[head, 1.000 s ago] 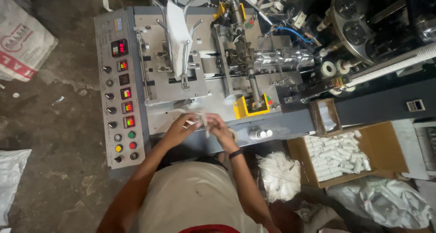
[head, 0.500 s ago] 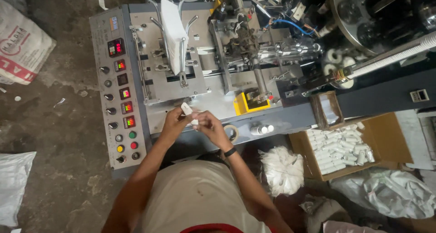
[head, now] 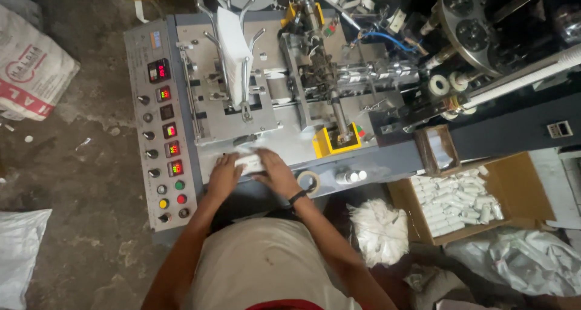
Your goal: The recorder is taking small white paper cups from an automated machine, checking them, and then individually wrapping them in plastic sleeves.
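Pressing down side by side on the near edge of the grey machine surface [head: 387, 165], both hands meet over a small white packet [head: 250, 161]. The left hand [head: 224, 176] lies palm down with its fingers spread flat, touching the packet's left end; the right hand [head: 276, 173] lies just beside it, fingers laid over the packet's right part, a dark band at its wrist. Whether either hand truly grips the packet I cannot tell, as motion blurs the fingers. Left of the hands runs a control panel [head: 163, 122] with red displays, knobs and coloured buttons. Just right of the right hand a roll of tape [head: 309, 180] lies flat on the surface, and farther back sits a yellow bracket [head: 322, 144]. A tall stack of white sheets [head: 235, 50] stands in a wire holder at the far side. To the right, on the floor, a cardboard box [head: 525, 183] holds many white packets.
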